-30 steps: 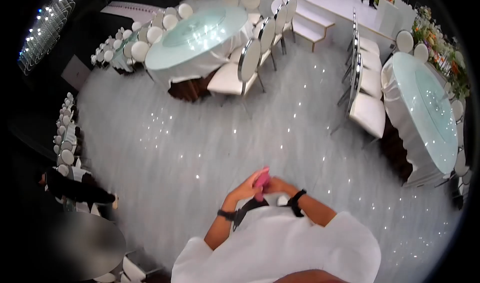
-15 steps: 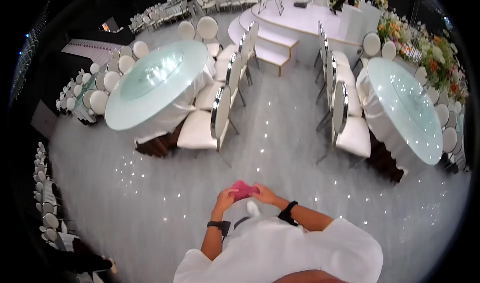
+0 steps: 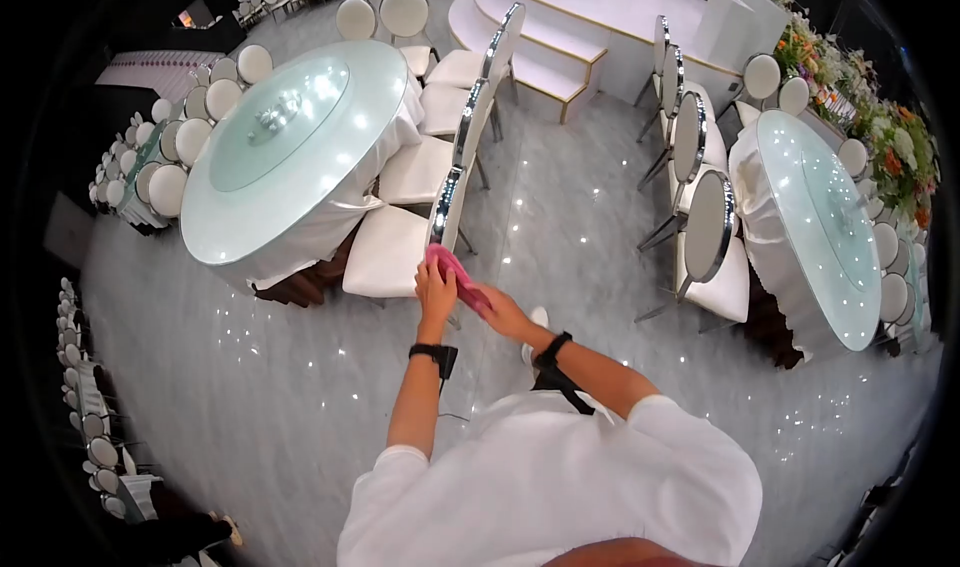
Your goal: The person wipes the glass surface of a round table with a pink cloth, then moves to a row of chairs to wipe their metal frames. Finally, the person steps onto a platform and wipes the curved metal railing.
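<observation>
The left hand (image 3: 435, 292) is pinching the upper end of a pink cloth (image 3: 462, 275) between thumb and fingers, while the right hand (image 3: 505, 315) is closing its fingers over the lower end, its palm partly hidden. The cloth is lying between the two hands, its long axis slanting from the upper left down toward the right. Just beyond its upper end, a metal-rimmed chair back (image 3: 446, 207) is rising nearly upright, leaning slightly right at the top, so the cloth is running across its line rather than along it. The left hand is sitting nearer to that back, the right hand farther off; whether cloth and rim are touching, I cannot tell. To the left of the back, the pale seat (image 3: 385, 252) is facing the round glass-topped table (image 3: 215, 237), with more chairs lining up beyond.
</observation>
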### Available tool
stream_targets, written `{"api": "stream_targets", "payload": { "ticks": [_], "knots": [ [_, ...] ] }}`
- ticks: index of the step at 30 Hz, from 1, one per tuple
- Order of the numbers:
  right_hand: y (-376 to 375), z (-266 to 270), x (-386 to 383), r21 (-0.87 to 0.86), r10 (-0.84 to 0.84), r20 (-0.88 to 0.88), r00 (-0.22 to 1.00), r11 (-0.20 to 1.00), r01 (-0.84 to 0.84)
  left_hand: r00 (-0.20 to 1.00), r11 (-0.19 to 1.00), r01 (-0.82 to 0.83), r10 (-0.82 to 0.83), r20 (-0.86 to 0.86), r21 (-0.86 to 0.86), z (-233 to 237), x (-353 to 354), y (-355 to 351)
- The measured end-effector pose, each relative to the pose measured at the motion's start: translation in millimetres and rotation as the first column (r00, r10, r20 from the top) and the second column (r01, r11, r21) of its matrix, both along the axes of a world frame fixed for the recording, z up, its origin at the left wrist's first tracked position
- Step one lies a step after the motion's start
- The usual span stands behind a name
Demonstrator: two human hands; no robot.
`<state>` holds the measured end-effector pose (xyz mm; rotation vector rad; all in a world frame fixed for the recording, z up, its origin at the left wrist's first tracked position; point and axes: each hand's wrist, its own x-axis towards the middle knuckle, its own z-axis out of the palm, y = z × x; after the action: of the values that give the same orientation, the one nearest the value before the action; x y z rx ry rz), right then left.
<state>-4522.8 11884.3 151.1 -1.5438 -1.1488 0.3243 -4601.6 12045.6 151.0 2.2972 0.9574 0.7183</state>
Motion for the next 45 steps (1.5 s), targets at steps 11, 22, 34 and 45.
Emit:
{"api": "stream_targets", "payload": {
  "ticks": [11,22,34,45],
  "knots": [
    [149,-8,186,-0.074,-0.036,0.171,0.985,0.996,0.049,0.993,0.993,-0.02,0.035,-0.117,0.12,3,159,100],
    [181,-20,238,-0.343,0.4,0.374,0.837,0.898,-0.276,0.99,0.954,0.075,-0.036,-0.138,0.291,17,185,106],
    [215,-15,290,-0.422,0.543,0.304,0.783,0.814,-0.4,0.919,0.996,-0.058,0.025,-0.393,-0.073,43,225,119],
    [293,25,439,-0.496,0.506,0.333,0.796,0.812,-0.308,0.961,0.953,0.241,-0.208,-0.181,0.186,19,369,208]
  ]
}}
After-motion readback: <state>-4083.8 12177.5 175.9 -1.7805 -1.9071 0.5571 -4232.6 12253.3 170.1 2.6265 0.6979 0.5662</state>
